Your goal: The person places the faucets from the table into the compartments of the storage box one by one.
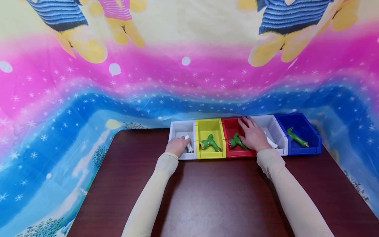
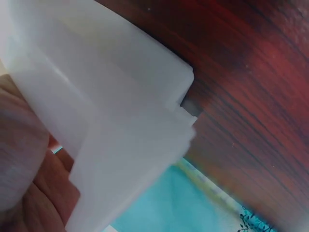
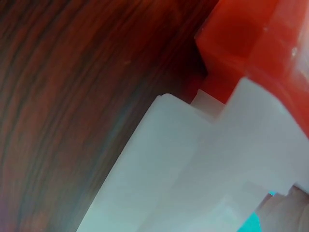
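In the head view, my left hand [image 1: 176, 145] reaches over the front of the leftmost white bin [image 1: 181, 125]. Its fingertips meet a white tap [image 1: 189, 144] lying in that bin; their grip is mostly hidden. My right hand [image 1: 255, 135] lies across the wall between the red bin [image 1: 232, 123] and the second white bin [image 1: 272, 123], fingers spread toward the back. Beside its thumb is a green tap [image 1: 236, 142] in the red bin. A second white tap [image 1: 271, 142], partly covered by this hand, lies in the white bin. The wrist views show mainly bin walls.
Between the left white and red bins stands a yellow bin [image 1: 201, 126] with a green tap [image 1: 211, 143]. A blue bin [image 1: 314, 140] at the right end holds another green tap [image 1: 297, 138]. The row sits at the back of the brown table [image 1: 216, 197], against a patterned cloth [image 1: 177, 79].
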Demonstrator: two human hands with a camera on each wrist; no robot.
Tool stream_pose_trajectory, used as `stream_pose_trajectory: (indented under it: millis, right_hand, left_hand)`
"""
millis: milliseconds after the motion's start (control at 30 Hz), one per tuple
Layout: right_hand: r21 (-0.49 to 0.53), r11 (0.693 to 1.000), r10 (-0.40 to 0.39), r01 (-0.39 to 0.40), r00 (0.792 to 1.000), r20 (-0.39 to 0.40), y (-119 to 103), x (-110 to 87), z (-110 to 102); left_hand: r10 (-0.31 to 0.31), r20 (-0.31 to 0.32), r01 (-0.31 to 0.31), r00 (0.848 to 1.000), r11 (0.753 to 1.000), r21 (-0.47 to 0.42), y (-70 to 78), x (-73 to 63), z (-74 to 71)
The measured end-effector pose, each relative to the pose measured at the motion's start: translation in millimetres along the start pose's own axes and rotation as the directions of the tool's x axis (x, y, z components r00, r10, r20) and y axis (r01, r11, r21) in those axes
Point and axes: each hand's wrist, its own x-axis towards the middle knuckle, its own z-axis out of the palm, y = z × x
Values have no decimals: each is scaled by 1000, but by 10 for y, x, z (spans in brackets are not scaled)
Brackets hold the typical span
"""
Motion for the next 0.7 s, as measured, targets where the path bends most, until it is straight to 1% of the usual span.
stream_pose_trajectory:
  millis: [133, 267, 367, 433, 533, 600, 700]
  right_hand:
    - [5, 1000, -4, 4, 1000, -9, -4, 20, 4]
    - [15, 1000, -12, 12, 1000, -17, -3, 31, 9]
    - [27, 1000, -8, 8, 1000, -16, 1, 33, 12]
    - [37, 999, -9, 9, 1000, -17, 6, 31, 6]
    - [80, 997, -6, 7, 1000, -19, 28, 11, -27]
    - [116, 993, -2, 4, 1000, -21, 31, -6, -54]
    - [148, 989, 14, -10, 1000, -27, 33, -62, -117]
  left_hand:
    - [0, -13, 0, 1000, 1000, -3, -4, -20, -3]
    - [21, -61, -21, 998, 1000, -6, -19, -30, 18]
    - [33, -97, -38, 995, 998, -59, -39, -40, 29]
    - [40, -104, -52, 994, 992, -111, -52, -57, 22]
    - [48, -134, -71, 990, 982, -172, -76, -96, -16]
    - [60, -176, -90, 983, 982, -166, -117, -153, -52]
    - [69, -266, -99, 961, 990, -103, -222, -274, -131]
